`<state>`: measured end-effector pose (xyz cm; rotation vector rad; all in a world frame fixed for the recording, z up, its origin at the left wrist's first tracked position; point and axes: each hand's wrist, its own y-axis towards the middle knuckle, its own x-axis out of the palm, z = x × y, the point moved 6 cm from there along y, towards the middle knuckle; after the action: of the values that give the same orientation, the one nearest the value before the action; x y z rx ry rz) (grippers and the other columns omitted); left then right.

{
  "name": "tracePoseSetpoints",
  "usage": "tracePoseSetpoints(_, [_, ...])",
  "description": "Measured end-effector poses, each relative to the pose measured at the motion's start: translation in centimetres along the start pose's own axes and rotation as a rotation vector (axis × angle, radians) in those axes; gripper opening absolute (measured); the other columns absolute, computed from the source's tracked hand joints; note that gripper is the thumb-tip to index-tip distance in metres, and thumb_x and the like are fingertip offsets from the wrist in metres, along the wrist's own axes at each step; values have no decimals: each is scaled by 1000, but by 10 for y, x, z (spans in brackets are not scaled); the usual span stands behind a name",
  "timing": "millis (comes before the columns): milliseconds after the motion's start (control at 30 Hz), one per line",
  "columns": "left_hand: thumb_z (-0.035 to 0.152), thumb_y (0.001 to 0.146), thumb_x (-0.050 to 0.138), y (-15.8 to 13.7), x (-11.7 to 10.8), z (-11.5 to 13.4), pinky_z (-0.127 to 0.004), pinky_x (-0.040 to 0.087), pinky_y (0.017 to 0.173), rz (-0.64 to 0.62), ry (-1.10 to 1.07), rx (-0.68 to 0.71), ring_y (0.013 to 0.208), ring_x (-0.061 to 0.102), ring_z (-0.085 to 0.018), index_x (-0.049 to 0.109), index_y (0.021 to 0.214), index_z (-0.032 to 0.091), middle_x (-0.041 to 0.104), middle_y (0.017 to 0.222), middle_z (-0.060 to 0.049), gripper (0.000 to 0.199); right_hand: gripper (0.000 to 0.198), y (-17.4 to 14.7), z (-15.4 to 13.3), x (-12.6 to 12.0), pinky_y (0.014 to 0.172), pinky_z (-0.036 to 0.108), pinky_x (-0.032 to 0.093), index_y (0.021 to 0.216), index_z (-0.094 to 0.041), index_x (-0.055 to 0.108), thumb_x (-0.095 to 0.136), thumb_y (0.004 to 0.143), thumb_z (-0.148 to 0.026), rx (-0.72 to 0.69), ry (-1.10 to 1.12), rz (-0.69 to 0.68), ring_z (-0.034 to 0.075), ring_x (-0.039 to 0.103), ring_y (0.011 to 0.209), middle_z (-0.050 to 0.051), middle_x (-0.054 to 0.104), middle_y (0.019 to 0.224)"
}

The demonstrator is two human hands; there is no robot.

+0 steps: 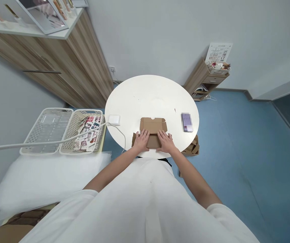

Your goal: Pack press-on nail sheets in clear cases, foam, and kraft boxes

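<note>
On the white table's near side, in the head view, lies a brown cardboard box [153, 141], partly folded. Its notched lid panel [153, 125] stretches away from me, with small side flaps at its corners. My left hand [141, 141] rests on the box's left part, fingers stretched over the crease and thumb toward the near edge. Opposite it, my right hand [165, 142] lies on the right part in the same way. Both hands are open, their fingers apart and touching the cardboard. The box's inside is mostly hidden by the hands.
On the white oval table [148, 87] are a purple phone-like object [186, 121], blurred, and a small white block [114, 119]. A white cable [84, 133] crosses at left above baskets [81, 130] with printed cards. A cardboard carton [193, 146] stands below right.
</note>
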<state>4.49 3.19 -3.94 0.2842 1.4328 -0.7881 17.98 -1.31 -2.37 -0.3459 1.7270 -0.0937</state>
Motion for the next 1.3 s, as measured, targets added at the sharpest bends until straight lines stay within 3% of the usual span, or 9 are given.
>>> tracePoseSetpoints(133, [53, 48, 74, -11, -5, -7, -56, 3, 108, 26, -15, -16, 138, -8, -35, 12, 144, 15, 8, 151, -16, 120, 109, 2, 0, 11, 106, 54, 10, 144, -19, 8, 72, 59, -46, 42, -12, -39, 30, 10, 138, 16, 17, 149])
tracePoseSetpoints(267, [55, 47, 75, -40, -1, -41, -58, 7, 106, 104, -127, -239, 137, -7, -38, 4, 144, 14, -2, 150, -20, 127, 110, 5, 1, 14, 105, 55, 11, 144, -21, 6, 73, 59, -42, 50, 8, -50, 28, 10, 138, 14, 15, 150])
tracePoseSetpoints(367, [51, 59, 69, -62, 15, -67, -53, 21, 104, 148, -334, -396, 137, 14, -35, -1, 143, 14, 13, 149, -22, 115, 110, 6, 1, 14, 105, 55, 13, 144, -21, 5, 72, 59, -43, 60, 17, -53, 29, 8, 138, 14, 14, 150])
tracePoseSetpoints(467, [39, 70, 64, -68, 29, -77, -44, 34, 99, 192, -541, -411, 127, 36, -31, 12, 142, 12, 39, 136, -20, 93, 111, 7, 0, 16, 104, 55, 16, 144, -23, 2, 71, 60, -45, 87, 31, -72, 29, 5, 139, 12, 11, 151])
tracePoseSetpoints(667, [21, 73, 59, -53, 32, -80, -36, 44, 88, 330, -749, -467, 100, 56, -23, 38, 130, 11, 58, 110, -13, 61, 109, 7, -12, 18, 104, 47, 24, 144, -21, 1, 70, 63, -43, 103, 95, -86, 27, 2, 139, 11, 7, 152])
tracePoseSetpoints(867, [20, 74, 57, -45, 28, -78, -32, 48, 78, 392, -801, -486, 85, 58, -19, 55, 115, 14, 57, 95, -9, 41, 110, 6, -16, 17, 103, 48, 28, 144, -20, 2, 72, 61, -40, 121, 128, -74, 27, 5, 139, 11, 10, 151])
tracePoseSetpoints(1067, [22, 76, 54, -47, 17, -74, -32, 48, 79, 462, -832, -445, 86, 57, -19, 56, 114, 16, 53, 92, -7, 38, 115, 7, -15, 18, 104, 47, 27, 144, -20, 3, 76, 57, -39, 133, 159, -40, 29, 7, 139, 13, 10, 151])
tracePoseSetpoints(1300, [21, 74, 57, -46, 8, -56, -33, 49, 79, 410, -852, -375, 84, 57, -18, 54, 116, 18, 52, 100, -8, 42, 109, 10, -23, 24, 106, 45, 24, 144, -16, 8, 73, 60, -39, 72, 128, -17, 30, 8, 139, 14, 11, 151])
